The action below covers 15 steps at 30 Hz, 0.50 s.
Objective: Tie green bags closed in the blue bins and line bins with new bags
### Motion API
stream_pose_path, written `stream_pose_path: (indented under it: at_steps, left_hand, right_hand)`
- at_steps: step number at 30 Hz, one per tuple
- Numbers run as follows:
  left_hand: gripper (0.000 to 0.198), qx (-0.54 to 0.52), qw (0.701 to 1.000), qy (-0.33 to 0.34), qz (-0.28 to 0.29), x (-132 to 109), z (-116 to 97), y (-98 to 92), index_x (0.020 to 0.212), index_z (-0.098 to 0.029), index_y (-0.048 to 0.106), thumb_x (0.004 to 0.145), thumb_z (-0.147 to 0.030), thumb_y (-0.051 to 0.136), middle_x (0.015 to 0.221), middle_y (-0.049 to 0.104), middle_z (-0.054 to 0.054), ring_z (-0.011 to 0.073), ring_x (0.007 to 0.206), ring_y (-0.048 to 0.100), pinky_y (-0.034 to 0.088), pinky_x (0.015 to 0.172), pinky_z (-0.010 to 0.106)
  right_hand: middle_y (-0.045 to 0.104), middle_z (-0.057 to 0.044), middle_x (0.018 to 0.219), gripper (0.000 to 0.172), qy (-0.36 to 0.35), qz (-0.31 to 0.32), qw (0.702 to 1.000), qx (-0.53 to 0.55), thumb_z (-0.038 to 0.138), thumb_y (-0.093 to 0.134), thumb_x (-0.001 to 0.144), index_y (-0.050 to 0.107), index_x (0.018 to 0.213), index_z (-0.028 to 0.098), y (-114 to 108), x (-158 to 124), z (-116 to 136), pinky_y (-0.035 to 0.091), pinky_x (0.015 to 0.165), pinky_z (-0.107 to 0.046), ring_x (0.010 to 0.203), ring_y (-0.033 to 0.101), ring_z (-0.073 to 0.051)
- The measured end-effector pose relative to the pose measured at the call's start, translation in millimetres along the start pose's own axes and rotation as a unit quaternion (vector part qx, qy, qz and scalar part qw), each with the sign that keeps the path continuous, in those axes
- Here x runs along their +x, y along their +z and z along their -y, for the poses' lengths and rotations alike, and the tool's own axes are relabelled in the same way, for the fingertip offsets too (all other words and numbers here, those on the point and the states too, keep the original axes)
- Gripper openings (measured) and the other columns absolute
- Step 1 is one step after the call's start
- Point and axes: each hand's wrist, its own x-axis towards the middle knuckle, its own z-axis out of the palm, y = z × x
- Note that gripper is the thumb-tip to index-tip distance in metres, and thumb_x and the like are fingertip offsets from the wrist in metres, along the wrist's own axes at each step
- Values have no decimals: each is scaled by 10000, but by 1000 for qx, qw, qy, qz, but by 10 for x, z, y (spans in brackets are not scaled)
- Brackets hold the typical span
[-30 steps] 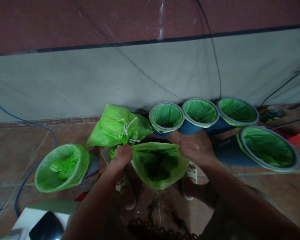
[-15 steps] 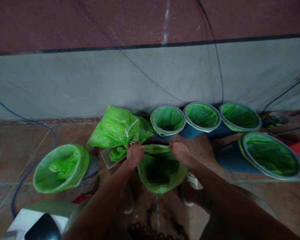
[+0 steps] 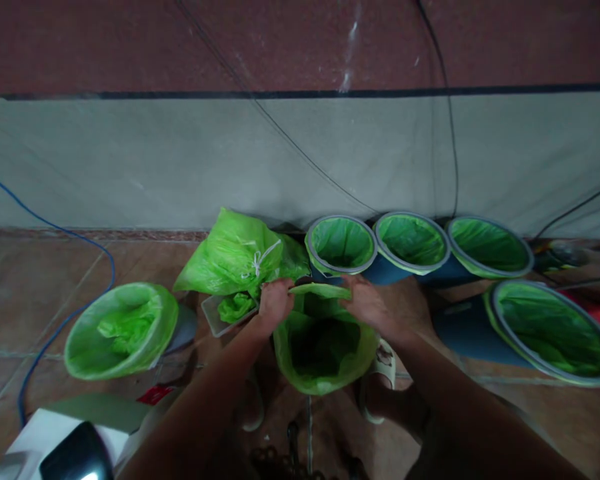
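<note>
A green plastic bag (image 3: 325,363) lines a bin standing on the floor between my feet, its mouth open towards me. My left hand (image 3: 275,303) is closed on the bag's far left edge. My right hand (image 3: 367,303) is closed on the far right edge. Between the two hands the bag's far rim (image 3: 320,290) is folded over the bin's edge. A tied, filled green bag (image 3: 235,253) lies just beyond my left hand, against the wall.
Three blue bins with green liners (image 3: 343,243) (image 3: 413,240) (image 3: 490,247) stand along the wall, a larger one (image 3: 550,327) at right. Another lined bin (image 3: 123,330) stands at left. A clear tray (image 3: 225,313) holds green bags. A blue cable (image 3: 80,240) runs over the floor.
Both hands moved away from me and closer together, carrying the bag's far edge over the bin's rim. The bag's mouth has settled lower around the bin.
</note>
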Motion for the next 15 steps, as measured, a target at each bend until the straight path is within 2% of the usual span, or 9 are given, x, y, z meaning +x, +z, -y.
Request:
stream_pose_path:
  at_steps: [2, 3, 6, 8, 11, 15]
  left_hand:
    - [181, -22, 999, 46, -15, -44, -71, -14, 984, -193, 698, 894, -190, 541, 979, 717, 55, 186, 942, 663, 482, 885, 289]
    - [168, -30, 997, 65, -20, -71, -108, -23, 974, -193, 693, 899, -191, 542, 973, 713, 53, 181, 939, 657, 481, 889, 285]
    - [145, -34, 992, 113, -38, -153, -196, -57, 958, -185, 677, 910, -191, 540, 982, 702, 59, 180, 950, 647, 480, 900, 280]
    - [155, -26, 991, 127, -42, -190, -223, -79, 979, -184, 671, 919, -192, 529, 1005, 702, 62, 182, 959, 651, 487, 888, 280]
    - [208, 2, 995, 100, -17, -202, -215, -114, 1042, -189, 666, 939, -191, 486, 1037, 708, 67, 189, 946, 672, 507, 831, 284]
    - [265, 47, 998, 31, 31, -169, -167, -164, 1096, -190, 674, 941, -175, 459, 1051, 721, 83, 218, 937, 697, 524, 793, 316]
  right_hand:
    - [605, -179, 1381, 732, -46, -23, 999, 2, 265, 705, 817, 445, 1481, 102, 32, -7, 52, 432, 1048, -357, 1271, 564, -291]
    - [598, -172, 1393, 714, -72, -30, 997, 1, 276, 697, 828, 450, 1479, 115, 50, -10, 81, 419, 1063, -353, 1284, 554, -283]
    - [659, -142, 1307, 509, -117, -16, 993, -21, 279, 612, 892, 557, 1385, 166, 86, -22, 155, 428, 1032, -340, 1212, 605, -259]
    - [718, -118, 1186, 404, -108, 9, 993, -36, 293, 537, 936, 605, 1323, 194, 85, -37, 186, 463, 947, -328, 1100, 663, -251]
    - [756, -96, 1051, 357, -64, 29, 996, -47, 303, 461, 965, 649, 1258, 221, 43, -60, 208, 478, 837, -293, 983, 702, -237]
    - [758, -86, 1060, 338, -15, 24, 999, -44, 242, 471, 931, 711, 1171, 244, -42, -58, 201, 475, 847, -278, 1027, 694, -232]
